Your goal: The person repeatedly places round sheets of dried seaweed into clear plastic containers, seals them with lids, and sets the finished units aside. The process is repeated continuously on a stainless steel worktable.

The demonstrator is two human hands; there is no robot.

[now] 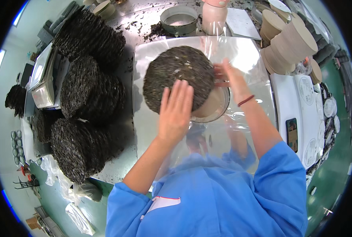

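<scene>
A round, dark disc (179, 66) of pressed dried leaf material, apparently dried seaweed, is in front of me, slightly blurred. My left hand (176, 108) lies over its lower edge with the fingers on the top face; the thumb is hidden. At the disc's right edge is my right hand (228, 74), blurred, thumb raised and fingers apart. Whether its fingertips touch the edge is not clear. Partly beneath the disc sits a round clear-rimmed dish or ring (226, 103) with a beige round inside. Both are over a clear plastic sheet (152, 133).
Tall stacks of similar discs (78, 89) lean at the left beside a scale (44, 91). A metal ring (179, 28), a pink bottle (214, 17) and a paper sheet (242, 23) stand behind. Beige round stacks (291, 44) and a phone (291, 134) on printed wrappers (306, 89) are right.
</scene>
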